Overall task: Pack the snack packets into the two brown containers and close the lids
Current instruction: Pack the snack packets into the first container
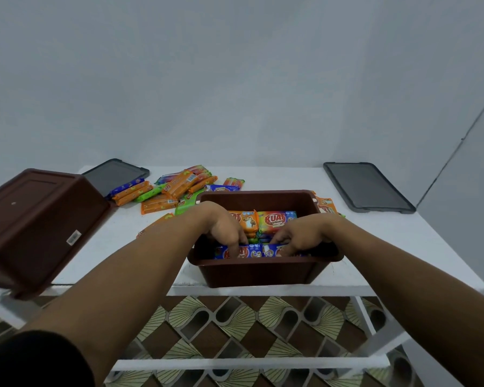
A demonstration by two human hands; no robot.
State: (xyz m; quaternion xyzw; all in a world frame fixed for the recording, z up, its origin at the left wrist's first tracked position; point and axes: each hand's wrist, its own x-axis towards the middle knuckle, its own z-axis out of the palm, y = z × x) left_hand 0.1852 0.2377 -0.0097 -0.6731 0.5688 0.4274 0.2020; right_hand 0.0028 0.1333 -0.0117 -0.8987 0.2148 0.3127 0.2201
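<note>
White table (pixel 389 241) is used as the base. Second brown container (pixel 37 224) is left upturned and tilted at the table's left edge. Open brown container (pixel 263 270) is set front centre, part-filled with packets. Two dark grey lids (pixel 366 187) are laid at the back corners. Loose snack packets (pixel 165 191) are piled behind. Blue packet (pixel 259 251) is held along the near wall inside, gripped by left hand (pixel 224 229) and right hand (pixel 296 236), fingers curled.

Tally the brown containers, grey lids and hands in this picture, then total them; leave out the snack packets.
Brown containers: 2
Grey lids: 2
Hands: 2 (left hand, right hand, both on a blue snack packet)
Total: 6
</note>
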